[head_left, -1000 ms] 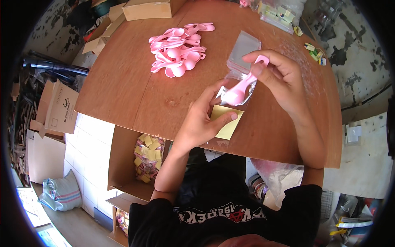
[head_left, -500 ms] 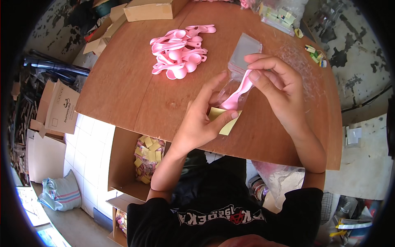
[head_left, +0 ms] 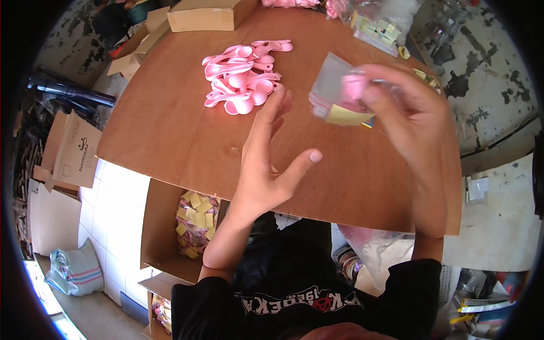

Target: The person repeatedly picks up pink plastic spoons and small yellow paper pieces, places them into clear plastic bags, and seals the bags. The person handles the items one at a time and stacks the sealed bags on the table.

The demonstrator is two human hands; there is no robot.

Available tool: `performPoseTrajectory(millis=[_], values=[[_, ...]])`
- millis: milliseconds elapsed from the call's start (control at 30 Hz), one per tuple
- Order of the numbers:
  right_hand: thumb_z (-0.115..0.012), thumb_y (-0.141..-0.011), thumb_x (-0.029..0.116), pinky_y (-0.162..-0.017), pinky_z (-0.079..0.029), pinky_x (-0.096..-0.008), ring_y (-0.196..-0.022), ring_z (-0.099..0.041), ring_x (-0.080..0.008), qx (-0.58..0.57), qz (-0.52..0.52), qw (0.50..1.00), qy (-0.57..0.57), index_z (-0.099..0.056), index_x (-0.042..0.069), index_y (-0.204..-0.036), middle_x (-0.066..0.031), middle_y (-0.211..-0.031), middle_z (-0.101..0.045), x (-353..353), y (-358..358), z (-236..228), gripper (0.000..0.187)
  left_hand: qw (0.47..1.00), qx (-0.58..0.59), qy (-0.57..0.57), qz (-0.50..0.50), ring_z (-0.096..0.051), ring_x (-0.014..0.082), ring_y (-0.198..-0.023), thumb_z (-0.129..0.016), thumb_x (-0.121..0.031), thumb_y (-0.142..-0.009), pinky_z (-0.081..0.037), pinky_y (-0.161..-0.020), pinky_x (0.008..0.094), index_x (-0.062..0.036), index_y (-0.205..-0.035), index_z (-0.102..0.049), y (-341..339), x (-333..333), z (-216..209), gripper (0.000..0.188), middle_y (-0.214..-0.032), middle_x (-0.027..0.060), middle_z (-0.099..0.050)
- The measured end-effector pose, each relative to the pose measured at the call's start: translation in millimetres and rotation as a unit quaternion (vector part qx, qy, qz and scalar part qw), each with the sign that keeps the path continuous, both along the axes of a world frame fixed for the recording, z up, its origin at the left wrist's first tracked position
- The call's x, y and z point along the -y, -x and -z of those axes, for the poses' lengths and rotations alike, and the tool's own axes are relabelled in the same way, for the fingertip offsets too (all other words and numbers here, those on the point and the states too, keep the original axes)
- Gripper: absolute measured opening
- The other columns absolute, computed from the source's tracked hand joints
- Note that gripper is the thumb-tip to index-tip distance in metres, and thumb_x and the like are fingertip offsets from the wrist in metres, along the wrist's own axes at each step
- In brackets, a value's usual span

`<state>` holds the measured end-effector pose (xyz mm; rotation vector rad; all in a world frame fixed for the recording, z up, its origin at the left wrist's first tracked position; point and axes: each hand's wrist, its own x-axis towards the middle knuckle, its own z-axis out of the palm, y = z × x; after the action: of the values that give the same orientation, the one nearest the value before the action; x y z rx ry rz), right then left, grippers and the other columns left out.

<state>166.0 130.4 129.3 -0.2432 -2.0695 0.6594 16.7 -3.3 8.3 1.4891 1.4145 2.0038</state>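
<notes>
One pink spoon point(head_left: 354, 86) above brown wooden table point(head_left: 164, 136), pinched between thumb and fingers of right hand point(head_left: 407, 110) (blurred; cannot tell whether bagged). Yellow card point(head_left: 347, 116) just below spoon, stacked clear bags point(head_left: 328, 78) behind. Left hand point(head_left: 265, 170) spread, thumb well apart from fingers, fingertips near pile of pink spoons point(head_left: 237, 78). Open carton point(head_left: 158, 226) below table edge, yellow-and-pink packets point(head_left: 196, 221) inside.
</notes>
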Motion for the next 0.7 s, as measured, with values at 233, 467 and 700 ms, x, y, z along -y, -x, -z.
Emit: performPoseTrajectory(millis=[233,467,700], values=[[-0.073,-0.086,0.004,-0.073,-0.055,-0.0304,-0.082,-0.071,-0.0204,0.075,-0.081,0.992,-0.054,-0.074,-0.001,-0.102,-0.0123,-0.094,-0.074,8.1,6.7,18.5,0.017,0.999,0.031,-0.025,0.005,-0.061,0.0269,-0.117,-0.075,-0.01,-0.088,-0.05,-0.096,0.0393,0.0046,-0.135,-0.054,-4.3,-8.2,-10.5,0.053,-0.128,0.02,-0.061],[-0.075,-0.081,-0.002,-0.077,-0.053,-0.0317,-0.085,-0.069,-0.0229,0.103,-0.071,0.99,-0.059,-0.074,-0.001,-0.099,-0.0126,-0.094,-0.071,21.1,2.3,27.2,0.017,0.976,0.188,0.041,0.097,-0.069,0.0091,-0.077,-0.056,-0.007,-0.103,-0.057,-0.07,0.0236,0.0053,-0.116,-0.067,-14.1,12.2,-22.7,0.021,-0.087,0.0073,-0.074],[-0.078,-0.072,-0.003,-0.071,-0.052,-0.0346,-0.081,-0.064,-0.0261,0.137,-0.032,0.961,-0.237,-0.072,-0.001,-0.092,-0.0097,-0.091,-0.067,22.2,1.3,27.5,0.021,0.992,0.07,0.091,0.055,-0.073,0.0177,-0.072,-0.061,0.0,-0.095,-0.056,-0.066,0.0296,0.005,-0.118,-0.065,-20.0,15.2,-24.9,0.023,-0.08,0.0147,-0.073]])
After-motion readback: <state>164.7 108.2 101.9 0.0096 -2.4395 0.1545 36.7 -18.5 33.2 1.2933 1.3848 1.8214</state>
